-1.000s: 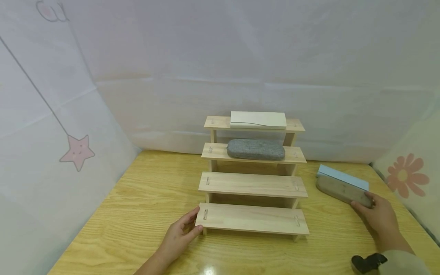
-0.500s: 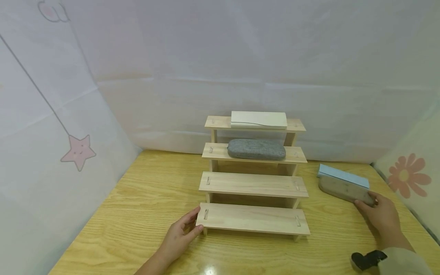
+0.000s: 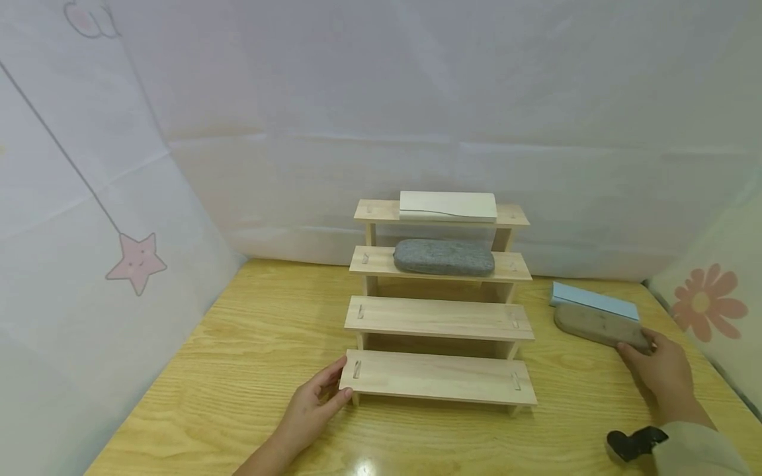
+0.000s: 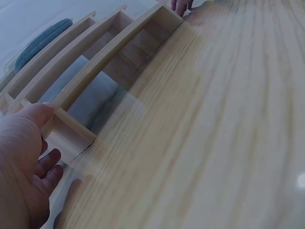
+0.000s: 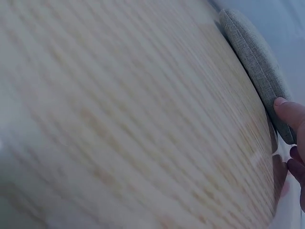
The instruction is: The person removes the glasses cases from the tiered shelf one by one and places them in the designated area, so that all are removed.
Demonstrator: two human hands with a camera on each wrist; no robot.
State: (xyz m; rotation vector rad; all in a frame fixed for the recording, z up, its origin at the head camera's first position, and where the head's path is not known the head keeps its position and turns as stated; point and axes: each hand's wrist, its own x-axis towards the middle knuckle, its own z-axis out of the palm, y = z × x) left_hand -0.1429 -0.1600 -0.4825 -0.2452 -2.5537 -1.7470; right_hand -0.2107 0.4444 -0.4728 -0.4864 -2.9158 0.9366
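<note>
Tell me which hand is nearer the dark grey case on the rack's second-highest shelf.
Left, though neither is close. The left hand rests at the bottom shelf's left end, below the dark grey case. The right hand is out to the right, gripping the beige case on the table.

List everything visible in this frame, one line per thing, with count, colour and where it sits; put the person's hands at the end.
Stepped shelf: 1, pale wood, four tiers, middle of the table.
White case: 1, white, on the top tier.
Dark grey case: 1, dark grey fabric, on the second tier from the top.
Beige case: 1, beige-grey, on the table right of the shelf.
Blue case: 1, light blue, right behind the beige case; whether they touch is unclear.
Table: 1, light wood grain.
Backdrop: white sheets with a pink star and a flower print.
Left hand: touches the bottom tier's left end.
Right hand: holds the beige case's near end.
</note>
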